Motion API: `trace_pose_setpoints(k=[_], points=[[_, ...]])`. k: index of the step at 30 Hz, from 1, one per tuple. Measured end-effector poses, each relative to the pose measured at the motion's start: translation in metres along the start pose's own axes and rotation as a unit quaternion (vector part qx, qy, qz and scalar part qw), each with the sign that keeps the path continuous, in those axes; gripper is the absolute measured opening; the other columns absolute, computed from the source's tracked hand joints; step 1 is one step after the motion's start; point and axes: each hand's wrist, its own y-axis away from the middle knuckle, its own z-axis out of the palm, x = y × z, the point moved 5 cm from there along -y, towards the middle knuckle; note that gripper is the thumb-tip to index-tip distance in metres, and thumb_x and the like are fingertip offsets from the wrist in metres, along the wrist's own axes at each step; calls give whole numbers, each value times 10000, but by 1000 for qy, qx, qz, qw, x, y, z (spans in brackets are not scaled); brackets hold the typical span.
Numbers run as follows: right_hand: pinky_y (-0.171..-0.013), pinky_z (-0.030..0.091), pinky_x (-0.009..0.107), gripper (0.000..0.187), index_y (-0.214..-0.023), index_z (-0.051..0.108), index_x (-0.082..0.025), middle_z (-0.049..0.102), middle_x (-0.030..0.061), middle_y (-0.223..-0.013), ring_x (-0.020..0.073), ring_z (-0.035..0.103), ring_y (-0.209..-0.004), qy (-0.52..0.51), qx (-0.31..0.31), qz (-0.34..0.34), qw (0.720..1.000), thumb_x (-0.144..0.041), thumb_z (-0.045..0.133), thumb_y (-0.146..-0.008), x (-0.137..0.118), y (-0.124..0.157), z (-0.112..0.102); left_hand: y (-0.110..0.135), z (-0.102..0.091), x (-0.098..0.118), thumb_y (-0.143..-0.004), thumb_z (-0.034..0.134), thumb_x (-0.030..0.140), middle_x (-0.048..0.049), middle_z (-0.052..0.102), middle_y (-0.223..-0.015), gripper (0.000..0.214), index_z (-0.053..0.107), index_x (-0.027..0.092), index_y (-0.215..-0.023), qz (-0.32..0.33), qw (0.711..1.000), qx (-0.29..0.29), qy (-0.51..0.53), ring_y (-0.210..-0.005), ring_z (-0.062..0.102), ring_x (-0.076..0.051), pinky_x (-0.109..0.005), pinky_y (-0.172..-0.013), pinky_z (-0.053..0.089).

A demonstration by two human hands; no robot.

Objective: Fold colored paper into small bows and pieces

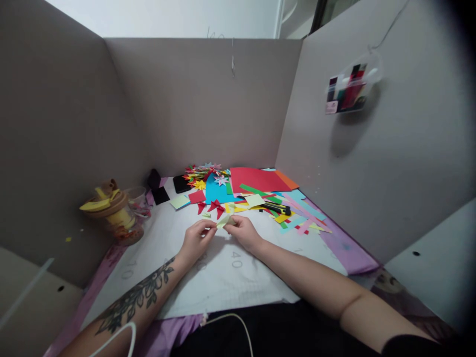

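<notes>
Head view: one piece of pale green paper (223, 222), pinched between the fingertips of both hands, thumbs and forefingers drawn narrow on it; left hand (199, 237) at its left end, right hand (244, 233) at its right. Below the grip, one white sheet (260, 282) printed with large grey numerals: "40" (237, 260) legible just nearer the body, "10" (127, 270) well to the left, another partly covered by the left hand. Just beyond the grip, red folded paper (216, 207); farther, a heap of paper stars (203, 173), with a large red sheet (256, 180) to its right. Right of the grip, one black-and-yellow cutter (275, 208), lettering unreadable, and loose coloured strips (305, 215). Well left, one jar (124, 223) with yellow contents. High right, one hanging clear container (353, 91) bearing a pink label (331, 107), its print too small to read.
</notes>
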Motion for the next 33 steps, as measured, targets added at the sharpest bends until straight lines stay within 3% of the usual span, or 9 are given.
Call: trace_pose_setpoints(k=[11,21,33], points=[[-557,341,219,195,-646,559,-152,488,-30,-585,101,418,-568,3,-12,7,1000,-330,616,-700,-1,1,3,-1,3,-4,-769,574,248,-13,659,-702,105,628,159,-761,-106,992,-11,60,-620,590,-119,-203,-567,467],[-587,377,224,169,-686,574,-156,517,-21,-633,114,457,-612,25,-9,-16,1000,-315,630,-701,-5,2,4,-3,0,-6,-695,670,270,-18,686,-657,108,678,163,-709,-131,983,23,124,-572,605,-133,-215,-525,483],[-574,383,232,207,-607,561,-164,501,-25,-604,114,471,-599,60,18,-63,996,-315,660,-707,-8,5,2,-2,4,-5,-665,703,292,-58,692,-735,167,644,146,-611,-153,970,-7,187,-679,637,-158,-255,-631,518]])
